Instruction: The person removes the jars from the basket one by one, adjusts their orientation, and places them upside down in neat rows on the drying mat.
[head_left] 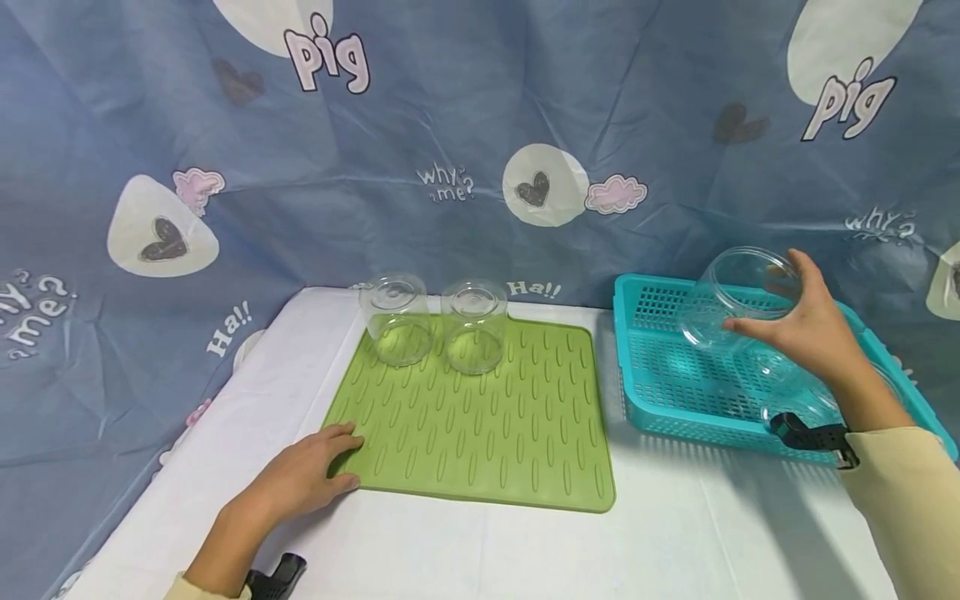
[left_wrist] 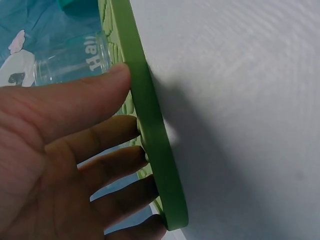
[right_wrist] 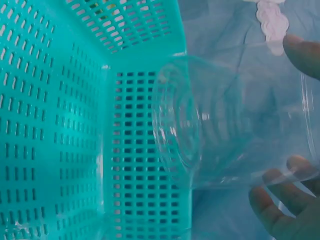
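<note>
My right hand [head_left: 821, 337] grips a clear plastic jar [head_left: 708, 307] near its rim, thumb on one side and fingers on the other. This jar is tilted over a teal perforated basket [head_left: 675, 421], its base pointing down and left; the right wrist view shows its ringed base [right_wrist: 177, 120] before the basket's wall. My left hand [head_left: 296, 475] rests at the front left corner of a green ridged mat [head_left: 480, 433], fingers loosely bent. In the left wrist view the thumb [left_wrist: 95, 95] touches the mat's edge. Two clear jars [head_left: 397, 325] [head_left: 474, 329] stand base-up at the mat's back left.
More clear jars [head_left: 806, 404] lie in the basket, partly behind my right wrist. The mat and basket sit on a white-covered table [head_left: 540, 550]. A blue printed cloth [head_left: 465, 100] hangs behind and along the left side.
</note>
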